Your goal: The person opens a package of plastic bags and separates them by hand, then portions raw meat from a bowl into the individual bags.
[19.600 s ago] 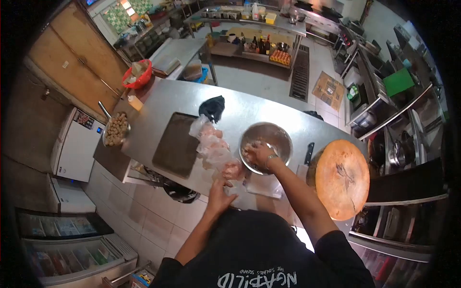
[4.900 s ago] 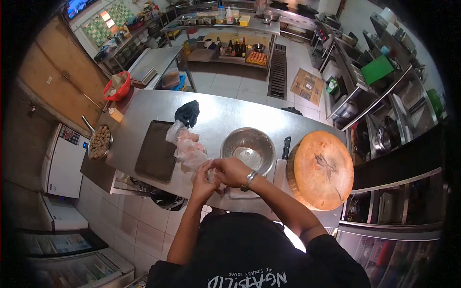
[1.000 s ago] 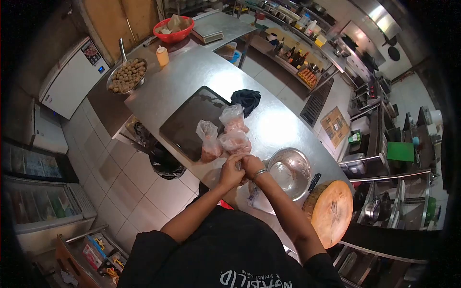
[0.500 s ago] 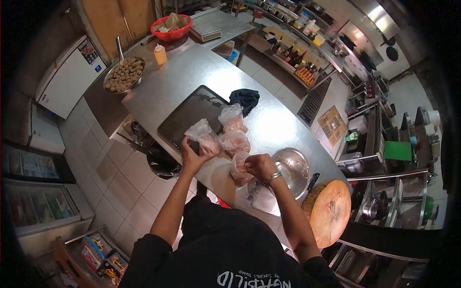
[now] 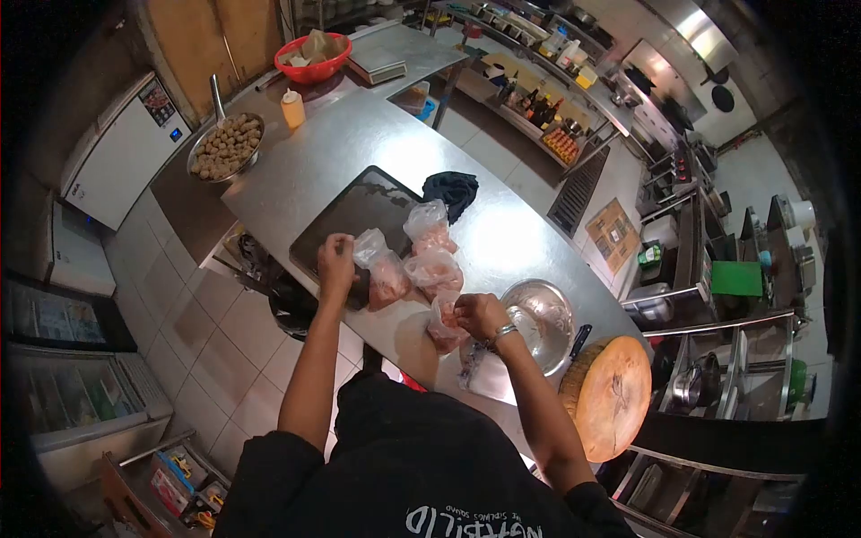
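Several clear plastic bags of pinkish raw meat lie close together on the steel table. My left hand (image 5: 336, 262) is over the near edge of the dark tray (image 5: 336, 215), just left of one meat bag (image 5: 387, 276) and apart from it; its fingers are loosely bent with nothing seen in them. My right hand (image 5: 482, 316) pinches the top of the nearest bag of meat (image 5: 445, 325). Two more bags, a middle one (image 5: 435, 271) and a far one (image 5: 430, 228), stand beyond it. Beside my right wrist is a steel bowl (image 5: 543, 318).
A round wooden chopping block (image 5: 613, 399) stands at the right, with a knife handle (image 5: 581, 341) beside it. A black cloth bundle (image 5: 450, 191) lies behind the bags. Farther left are a bowl of brown balls (image 5: 226, 148), a sauce bottle (image 5: 292, 108) and a red basin (image 5: 314, 70).
My left hand has let go of its meat bag and moved up and left; that bag now rests on the table beside the others. My right hand stays at the nearest bag.
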The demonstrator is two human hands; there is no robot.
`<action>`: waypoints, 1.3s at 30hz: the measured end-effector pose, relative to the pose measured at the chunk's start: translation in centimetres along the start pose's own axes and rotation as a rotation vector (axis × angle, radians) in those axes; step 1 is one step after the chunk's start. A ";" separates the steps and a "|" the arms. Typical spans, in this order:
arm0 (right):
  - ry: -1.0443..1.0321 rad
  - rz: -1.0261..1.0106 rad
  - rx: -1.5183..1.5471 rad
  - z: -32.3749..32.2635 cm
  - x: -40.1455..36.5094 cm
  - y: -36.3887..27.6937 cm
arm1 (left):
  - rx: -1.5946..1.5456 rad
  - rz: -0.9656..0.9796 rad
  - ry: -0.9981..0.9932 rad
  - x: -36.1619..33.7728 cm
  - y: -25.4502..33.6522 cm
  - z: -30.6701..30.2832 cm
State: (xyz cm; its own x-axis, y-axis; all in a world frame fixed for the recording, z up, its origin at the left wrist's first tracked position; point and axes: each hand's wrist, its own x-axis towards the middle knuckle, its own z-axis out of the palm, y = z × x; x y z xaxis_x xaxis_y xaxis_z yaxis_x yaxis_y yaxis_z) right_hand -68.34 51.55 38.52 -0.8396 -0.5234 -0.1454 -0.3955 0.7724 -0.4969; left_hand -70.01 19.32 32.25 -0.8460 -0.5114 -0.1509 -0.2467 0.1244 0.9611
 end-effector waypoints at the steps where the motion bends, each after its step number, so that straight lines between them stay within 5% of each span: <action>1: 0.013 -0.001 0.010 0.1 -0.1 -0.2 | 0.278 0.326 0.081 2.2 -2.0 0.5; 2: 0.014 -0.003 0.010 0.1 -0.1 -0.5 | 0.278 0.328 0.083 2.4 -0.8 0.2; 4: 0.046 0.005 0.002 0.0 -0.3 -1.1 | -0.019 -0.165 -0.323 2.3 2.2 -0.4; 9: 0.062 0.036 0.120 -0.3 -0.9 -1.3 | -0.120 -0.510 -0.365 3.7 3.6 0.4; 18: 0.098 0.160 0.393 -1.0 -2.0 -1.0 | -0.005 -0.315 -0.611 -1.6 8.0 -0.4; 20: 0.092 0.165 0.468 -1.1 -2.1 -1.0 | 0.340 0.146 -0.578 -4.7 8.8 0.1; 23: 0.072 0.220 0.576 -1.4 -2.0 -1.4 | 0.244 0.404 -0.397 -7.8 5.8 2.1; 32: 0.008 0.267 0.991 -2.9 -1.3 -0.4 | 0.358 0.494 -0.096 -11.8 6.8 3.0; 39: 0.011 0.216 1.318 -6.3 0.7 -5.8 | 0.310 0.444 -0.070 -13.0 6.9 3.7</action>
State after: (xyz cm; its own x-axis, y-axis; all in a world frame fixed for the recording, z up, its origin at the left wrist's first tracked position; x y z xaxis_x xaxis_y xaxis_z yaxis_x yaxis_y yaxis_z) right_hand -68.91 48.96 46.68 -0.8450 -0.4274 -0.3214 0.3921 -0.0865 -0.9158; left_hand -62.45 29.95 40.02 -0.9275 -0.2956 0.2288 0.0229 0.5660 0.8241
